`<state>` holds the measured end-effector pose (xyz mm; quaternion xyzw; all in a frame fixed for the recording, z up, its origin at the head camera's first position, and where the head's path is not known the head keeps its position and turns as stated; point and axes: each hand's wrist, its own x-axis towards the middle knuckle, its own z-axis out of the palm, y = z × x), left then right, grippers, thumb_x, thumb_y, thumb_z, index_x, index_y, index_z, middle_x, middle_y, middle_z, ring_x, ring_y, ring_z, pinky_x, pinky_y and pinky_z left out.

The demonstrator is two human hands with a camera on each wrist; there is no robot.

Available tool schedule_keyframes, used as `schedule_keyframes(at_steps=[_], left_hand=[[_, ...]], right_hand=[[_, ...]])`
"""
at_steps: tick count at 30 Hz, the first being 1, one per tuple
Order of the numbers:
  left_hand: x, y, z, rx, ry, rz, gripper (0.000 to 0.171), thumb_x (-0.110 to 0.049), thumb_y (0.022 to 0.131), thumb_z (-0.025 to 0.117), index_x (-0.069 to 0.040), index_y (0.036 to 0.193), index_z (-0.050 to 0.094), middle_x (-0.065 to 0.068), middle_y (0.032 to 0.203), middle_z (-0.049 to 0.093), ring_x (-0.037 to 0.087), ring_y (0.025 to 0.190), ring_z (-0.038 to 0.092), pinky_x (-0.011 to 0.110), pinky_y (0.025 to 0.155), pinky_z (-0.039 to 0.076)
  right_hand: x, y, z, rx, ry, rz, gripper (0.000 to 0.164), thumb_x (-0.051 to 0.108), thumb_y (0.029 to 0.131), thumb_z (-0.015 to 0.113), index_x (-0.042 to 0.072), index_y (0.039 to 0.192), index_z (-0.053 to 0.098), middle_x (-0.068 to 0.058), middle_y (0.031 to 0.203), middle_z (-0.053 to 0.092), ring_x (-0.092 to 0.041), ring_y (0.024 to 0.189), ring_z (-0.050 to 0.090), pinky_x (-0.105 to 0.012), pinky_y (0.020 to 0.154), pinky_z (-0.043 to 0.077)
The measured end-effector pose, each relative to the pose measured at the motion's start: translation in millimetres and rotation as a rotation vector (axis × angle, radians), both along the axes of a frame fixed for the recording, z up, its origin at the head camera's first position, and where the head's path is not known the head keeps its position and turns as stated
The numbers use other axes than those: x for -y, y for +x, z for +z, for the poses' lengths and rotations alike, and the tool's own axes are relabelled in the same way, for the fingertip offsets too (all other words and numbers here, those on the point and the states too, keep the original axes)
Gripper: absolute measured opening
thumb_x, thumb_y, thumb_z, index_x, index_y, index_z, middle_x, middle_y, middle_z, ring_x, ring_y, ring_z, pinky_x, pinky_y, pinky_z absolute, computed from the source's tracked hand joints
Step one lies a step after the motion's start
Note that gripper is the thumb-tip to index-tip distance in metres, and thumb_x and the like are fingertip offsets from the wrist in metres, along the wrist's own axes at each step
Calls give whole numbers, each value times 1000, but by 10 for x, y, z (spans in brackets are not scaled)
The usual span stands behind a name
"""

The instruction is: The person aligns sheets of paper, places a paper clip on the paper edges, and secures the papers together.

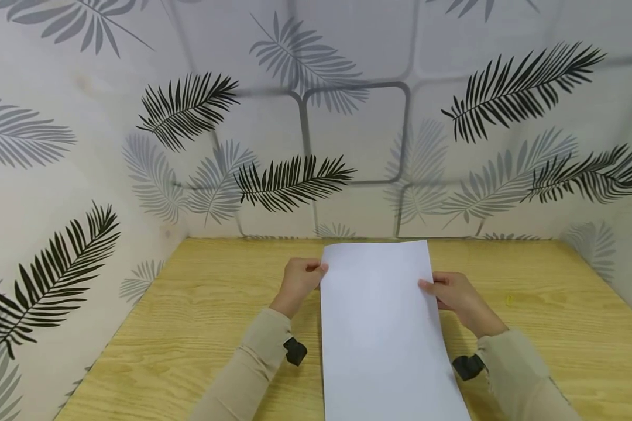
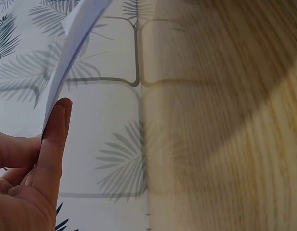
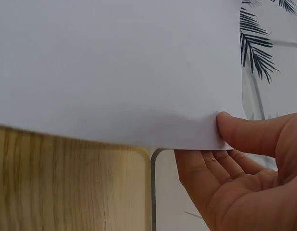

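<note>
A long sheet of white paper (image 1: pixel 376 327) stretches from the far part of the table toward the camera, raised off the wood at its far end. My left hand (image 1: pixel 301 280) pinches its left edge near the far corner; the left wrist view shows the paper (image 2: pixel 74 45) nearly edge-on between thumb and fingers. On the opposite edge, slightly nearer, my right hand (image 1: pixel 455 295) pinches it too. In the right wrist view the thumb lies on top of the sheet (image 3: pixel 119 67) and the fingers go beneath. The paper's near end runs out of the head view.
A wood-grain table (image 1: pixel 189 327) lies under the paper. Behind it stands a wall (image 1: pixel 358 134) covered with leaf-and-line patterned paper, which continues along the left side. A small yellowish spot (image 1: pixel 509 300) shows on the tabletop at the right.
</note>
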<state>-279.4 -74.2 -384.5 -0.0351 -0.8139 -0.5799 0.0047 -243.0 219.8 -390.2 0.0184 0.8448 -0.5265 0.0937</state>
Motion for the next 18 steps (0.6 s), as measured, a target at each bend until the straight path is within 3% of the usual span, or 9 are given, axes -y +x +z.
schedule_keyframes(at_steps=[6, 12, 15, 18], left_hand=[[12, 13, -32, 28, 9, -3, 21, -7, 94, 61, 5, 109, 70, 17, 105, 66, 19, 76, 63, 44, 78, 54], [6, 22, -16, 7, -6, -7, 22, -8, 95, 60, 5, 110, 70, 18, 104, 67, 20, 74, 64, 43, 77, 54], [0, 18, -10, -1, -11, -7, 22, -8, 95, 60, 4, 110, 70, 18, 102, 67, 20, 74, 64, 44, 77, 54], [-5, 15, -9, 5, -9, -8, 22, -8, 95, 59, 5, 111, 69, 18, 103, 67, 21, 76, 65, 44, 78, 54]], right_hand=[[-66, -43, -66, -42, 34, -34, 36, 18, 97, 60, -14, 112, 56, -15, 97, 64, -15, 75, 62, -37, 74, 55], [-187, -76, -82, -119, 43, 39, 32, 10, 96, 59, -19, 111, 56, -18, 91, 68, -23, 73, 67, -37, 71, 56], [-322, -81, -50, -217, 161, 91, 27, 6, 96, 58, -17, 109, 60, -20, 89, 68, -28, 75, 67, -36, 66, 56], [-511, -84, 1, -319, 353, 117, 22, 4, 95, 59, -14, 104, 65, -22, 90, 67, -31, 76, 65, -37, 62, 53]])
